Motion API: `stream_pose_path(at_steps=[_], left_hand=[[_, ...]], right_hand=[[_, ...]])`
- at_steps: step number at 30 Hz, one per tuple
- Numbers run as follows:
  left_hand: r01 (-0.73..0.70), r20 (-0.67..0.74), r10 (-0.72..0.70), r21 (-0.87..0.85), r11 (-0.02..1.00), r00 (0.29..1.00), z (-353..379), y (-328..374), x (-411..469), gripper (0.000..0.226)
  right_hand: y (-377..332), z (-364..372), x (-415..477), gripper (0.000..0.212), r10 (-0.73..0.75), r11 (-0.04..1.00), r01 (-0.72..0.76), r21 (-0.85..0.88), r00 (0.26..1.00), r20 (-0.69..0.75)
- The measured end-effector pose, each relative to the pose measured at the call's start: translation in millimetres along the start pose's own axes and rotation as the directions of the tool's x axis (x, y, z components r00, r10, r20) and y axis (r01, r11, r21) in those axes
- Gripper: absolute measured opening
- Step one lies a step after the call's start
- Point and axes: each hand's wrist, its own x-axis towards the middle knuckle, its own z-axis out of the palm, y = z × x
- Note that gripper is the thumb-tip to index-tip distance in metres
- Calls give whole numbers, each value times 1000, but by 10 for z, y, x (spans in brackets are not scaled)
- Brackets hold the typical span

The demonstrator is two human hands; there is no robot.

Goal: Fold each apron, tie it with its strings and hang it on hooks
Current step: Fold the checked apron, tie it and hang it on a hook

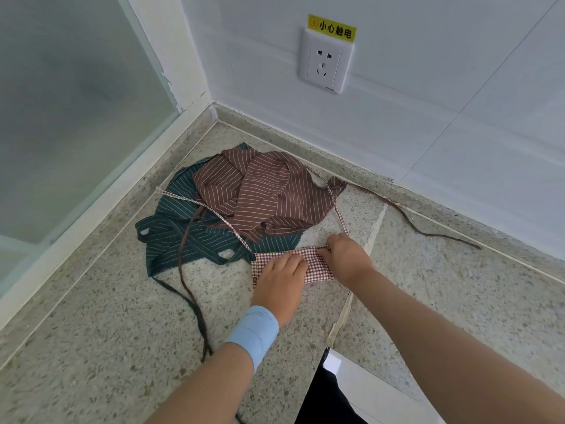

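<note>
Checked apron [318,267]: folded down to a small pad, near-centre on the bench [91,332], just near of the pile. Pinned under both hands, likely to stop the folds springing open.

Left hand [279,280]: palm down on the pad's left half, fingers [293,263] flat and released, pressing only, not gripping. Blue wristband [255,332] behind it.

Right hand [347,257]: at the pad's far right corner, fingers [325,251] curled and pinching the cloth edge, probably tucking or squaring the last fold.

Checked strings not yet tied. Left string [214,211] trailing far-left across the pile; right string [341,217] running far from the right hand toward the brown cloth. Both loose and within reach, so tying judged next.

Pile: brown apron [263,191] crumpled on top of green apron [171,231], both unfolded, pushed toward the far corner, presumably waiting their turn. Thin brown tie [428,221] snaking right along the wall edge; dark ties [189,289] trailing near, left of the left forearm.

Risk: left string lying over the other aprons, could drag them when pulled.

Socket [325,64] on the far wall with yellow label above. No hooks in view.

Progress: early; first apron folded, untied, two untouched.
</note>
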Motion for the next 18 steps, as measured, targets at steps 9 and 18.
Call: stream_pose_path(at_steps=[9,18], left_hand=[[-11,93,18,-74,997,995,116,-139,-187,43],[177,206,-151,-117,977,967,-140,-388,-278,43]], right_hand=[[30,185,-364,24,-548,789,488,-374,834,-68],[88,107,-353,14,-423,858,360,-367,900,-105]])
